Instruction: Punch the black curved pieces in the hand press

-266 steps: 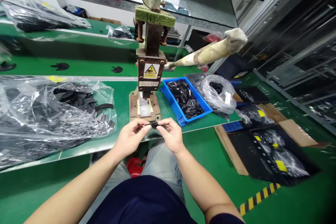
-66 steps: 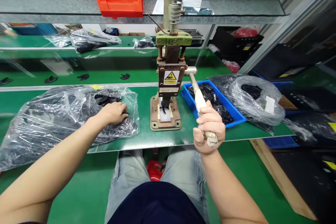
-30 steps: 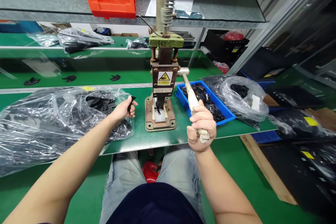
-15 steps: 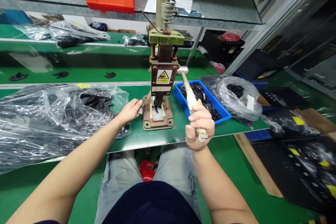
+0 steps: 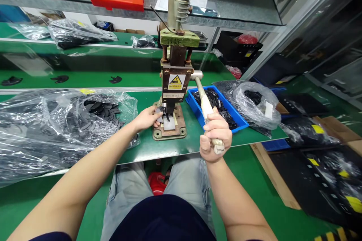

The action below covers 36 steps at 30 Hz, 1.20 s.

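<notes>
Between the thumb and fingers of my left hand (image 5: 148,118) is a thin flat dark grey piece (image 5: 160,115), held at the left side of the press base (image 5: 169,134). A curved black part (image 5: 167,116) lies on the light metal plate (image 5: 169,124) under the ram of the hand press (image 5: 174,83). My right hand (image 5: 216,135) is wrapped round the taped lever handle (image 5: 206,106), which slopes down toward me from the press's right side. Some of the left fingertips are hidden behind the piece.
A clear plastic bag (image 5: 56,131) of dark curved pieces lies left. Right of the press stands a blue tray (image 5: 240,125) of black parts, with another plastic bag (image 5: 256,105) beyond it. Several black pieces (image 5: 115,79) lie along the back strip. An orange-red bin (image 5: 124,3) hangs overhead.
My left hand has moved right, bringing the flat grey piece from beside the press base to over it, close to the ram. The right hand and lever have hardly moved.
</notes>
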{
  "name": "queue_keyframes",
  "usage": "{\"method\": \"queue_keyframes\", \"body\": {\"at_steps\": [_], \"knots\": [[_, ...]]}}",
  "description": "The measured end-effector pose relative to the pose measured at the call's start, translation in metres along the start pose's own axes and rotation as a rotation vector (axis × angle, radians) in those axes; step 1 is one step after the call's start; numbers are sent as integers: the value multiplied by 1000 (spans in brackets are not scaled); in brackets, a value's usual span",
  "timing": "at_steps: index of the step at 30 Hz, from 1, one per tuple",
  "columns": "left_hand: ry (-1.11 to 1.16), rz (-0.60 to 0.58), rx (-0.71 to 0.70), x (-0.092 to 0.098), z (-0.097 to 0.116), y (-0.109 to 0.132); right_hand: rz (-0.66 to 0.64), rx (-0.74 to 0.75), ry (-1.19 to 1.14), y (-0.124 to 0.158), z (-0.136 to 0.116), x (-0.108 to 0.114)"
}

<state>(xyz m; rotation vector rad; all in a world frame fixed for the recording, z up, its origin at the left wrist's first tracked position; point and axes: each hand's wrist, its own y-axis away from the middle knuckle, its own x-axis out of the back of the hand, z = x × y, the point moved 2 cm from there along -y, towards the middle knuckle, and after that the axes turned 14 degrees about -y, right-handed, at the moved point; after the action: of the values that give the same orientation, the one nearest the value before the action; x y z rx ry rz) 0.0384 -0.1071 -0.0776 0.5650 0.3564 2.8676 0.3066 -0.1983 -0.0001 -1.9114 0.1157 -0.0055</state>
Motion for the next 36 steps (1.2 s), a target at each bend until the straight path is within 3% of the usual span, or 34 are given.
{"method": "queue_keyframes", "body": {"at_steps": [14, 24, 30, 33, 36], "knots": [[-117, -99, 28, 12, 8, -10, 42, -14, -54, 1, 0, -3], [-66, -214, 318, 5, 13, -14, 110, -1, -60, 0, 1, -9], [-73, -206, 356, 0, 8, -6, 108, 17, -71, -1, -1, -10], [-67, -201, 338, -2, 6, -5, 69, 36, -50, -15, -5, -9], [-7, -196, 325, -2, 6, -2, 26, 57, -64, -53, -10, -10]]}}
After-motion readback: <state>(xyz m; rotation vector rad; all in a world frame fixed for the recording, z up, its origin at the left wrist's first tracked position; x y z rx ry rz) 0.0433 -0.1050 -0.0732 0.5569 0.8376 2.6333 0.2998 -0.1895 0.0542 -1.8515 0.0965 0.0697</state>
